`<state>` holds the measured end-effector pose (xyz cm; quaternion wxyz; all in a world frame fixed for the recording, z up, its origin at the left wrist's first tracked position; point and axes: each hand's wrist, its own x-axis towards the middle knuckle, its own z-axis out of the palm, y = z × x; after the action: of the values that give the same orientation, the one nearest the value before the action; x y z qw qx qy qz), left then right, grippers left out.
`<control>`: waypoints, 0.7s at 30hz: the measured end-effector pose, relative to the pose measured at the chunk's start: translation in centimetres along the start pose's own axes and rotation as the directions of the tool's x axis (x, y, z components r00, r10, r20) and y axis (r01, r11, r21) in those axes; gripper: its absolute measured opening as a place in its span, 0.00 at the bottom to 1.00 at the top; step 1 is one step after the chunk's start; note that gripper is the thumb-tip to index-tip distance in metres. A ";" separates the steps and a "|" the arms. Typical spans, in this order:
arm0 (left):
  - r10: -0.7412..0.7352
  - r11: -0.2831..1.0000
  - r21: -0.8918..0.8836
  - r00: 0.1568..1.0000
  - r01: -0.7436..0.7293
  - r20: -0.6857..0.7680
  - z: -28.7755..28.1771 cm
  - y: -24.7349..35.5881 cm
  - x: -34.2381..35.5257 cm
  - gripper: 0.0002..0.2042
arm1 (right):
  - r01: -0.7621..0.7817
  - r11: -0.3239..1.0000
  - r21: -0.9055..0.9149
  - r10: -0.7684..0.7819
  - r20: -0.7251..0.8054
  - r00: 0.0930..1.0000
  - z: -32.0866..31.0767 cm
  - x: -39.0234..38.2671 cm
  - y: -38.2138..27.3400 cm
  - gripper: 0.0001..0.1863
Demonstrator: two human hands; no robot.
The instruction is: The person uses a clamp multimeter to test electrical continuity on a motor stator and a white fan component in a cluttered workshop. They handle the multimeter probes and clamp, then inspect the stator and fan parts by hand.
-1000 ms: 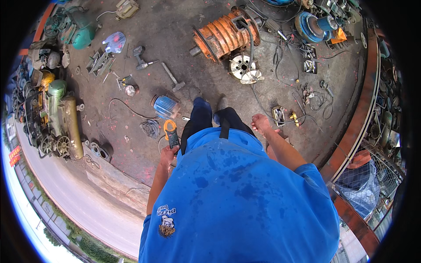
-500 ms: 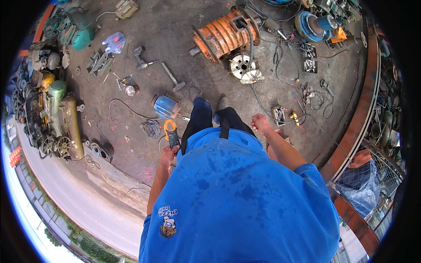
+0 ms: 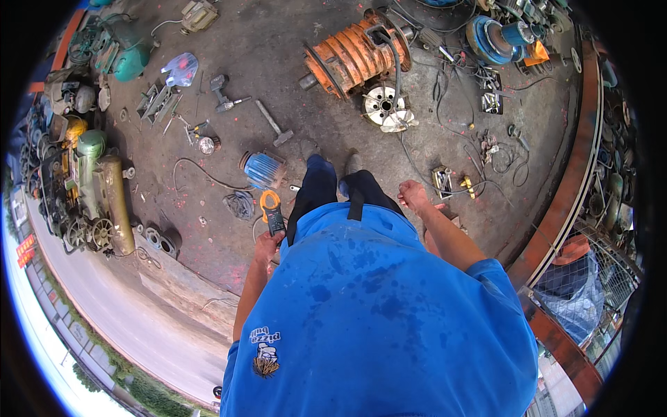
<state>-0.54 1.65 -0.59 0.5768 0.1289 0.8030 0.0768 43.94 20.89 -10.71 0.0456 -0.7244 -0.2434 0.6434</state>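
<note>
My left hand (image 3: 265, 247) is closed around the lower end of a clamp meter (image 3: 274, 214), which has an orange jaw and a dark body. The jaw points away from me, beside my left leg. A blue finned electric motor (image 3: 264, 170) lies on the ground just beyond the meter. At my right side, my right hand (image 3: 413, 195) is held with its fingers curled in; whether anything is inside them is hidden. Below that hand, a small reddish item (image 3: 439, 206) shows partly behind the forearm.
Ahead lie a large orange ribbed motor (image 3: 361, 57), a round silver flange (image 3: 382, 105), a sledgehammer (image 3: 274, 123) and a power drill (image 3: 224, 94). Cables (image 3: 445, 163) trail across the right side. A gold cylinder (image 3: 113, 201) stands among machine parts at left; a rusty steel beam (image 3: 583, 167) edges the right.
Both hands and the clamp meter stay where they were. A small dark round shape has come into view on the road at the lower left.
</note>
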 end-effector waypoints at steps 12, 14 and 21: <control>0.028 0.998 0.051 1.000 -0.028 0.008 0.0 -0.9 0.8 0.15 | 0.036 0.999 -0.013 -0.036 -0.004 0.999 -0.1 1.0 1.3 0.12; 0.034 0.998 0.061 0.999 -0.034 0.002 0.0 -1.0 0.8 0.15 | 0.039 0.999 -0.013 -0.039 -0.001 0.999 -0.1 1.2 1.4 0.12; 0.017 0.991 0.130 1.000 -0.015 -0.020 0.0 0.2 -0.1 0.15 | 0.015 1.000 0.000 -0.015 0.005 1.000 0.0 0.7 0.8 0.11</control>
<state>-0.52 1.79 -0.49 0.5580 0.1717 0.8113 0.0304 44.20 20.49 -11.63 0.0498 -0.7209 -0.2487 0.6450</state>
